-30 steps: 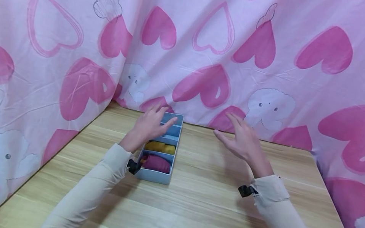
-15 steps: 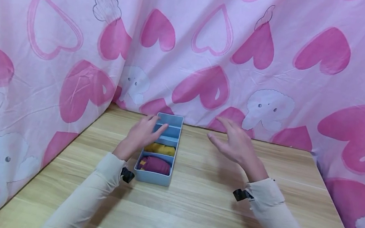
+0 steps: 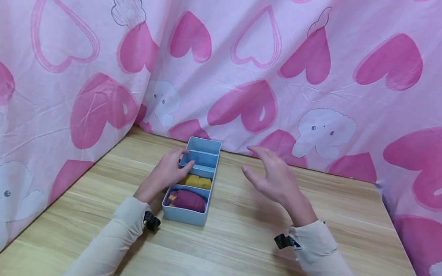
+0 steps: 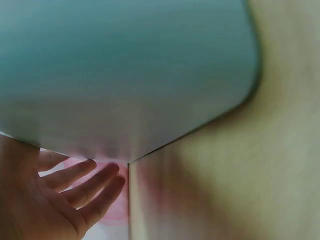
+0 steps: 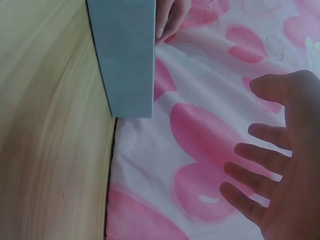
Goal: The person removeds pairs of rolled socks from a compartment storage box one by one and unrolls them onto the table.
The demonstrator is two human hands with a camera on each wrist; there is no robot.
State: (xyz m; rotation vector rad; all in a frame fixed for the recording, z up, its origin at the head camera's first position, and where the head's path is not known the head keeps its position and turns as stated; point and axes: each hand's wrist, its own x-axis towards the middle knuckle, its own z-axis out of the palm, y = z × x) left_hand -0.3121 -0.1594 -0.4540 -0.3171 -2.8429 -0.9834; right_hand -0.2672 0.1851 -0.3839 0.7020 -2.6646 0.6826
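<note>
A long blue-grey divided box [image 3: 184, 217] stands lengthwise on the table. A rolled maroon cloth [image 3: 187, 200] with a bit of yellow lies in its front compartment, and a folded mustard cloth [image 3: 197, 181] sits in the one behind. My left hand [image 3: 166, 168] is at the box's left long side, thumb over the rim and fingers partly hidden by the wall. In the left wrist view, the fingers [image 4: 100, 200] are spread and loosely bent beside the box wall [image 4: 125, 65]. Right of the box, my right hand [image 5: 295, 170] hovers with fingers extended and thumb apart, holding nothing.
The wood-grain table [image 3: 246, 262] reaches to a pink heart-print curtain [image 3: 252, 58] at the back and both sides. The box's far end stands close to that curtain. A small black device [image 3: 286, 241] is strapped at the right wrist, another [image 3: 151, 221] at the left.
My left hand has come down and toward me, from over the box to its left rim. The right hand has moved left and slightly nearer. The box and cloths stay put.
</note>
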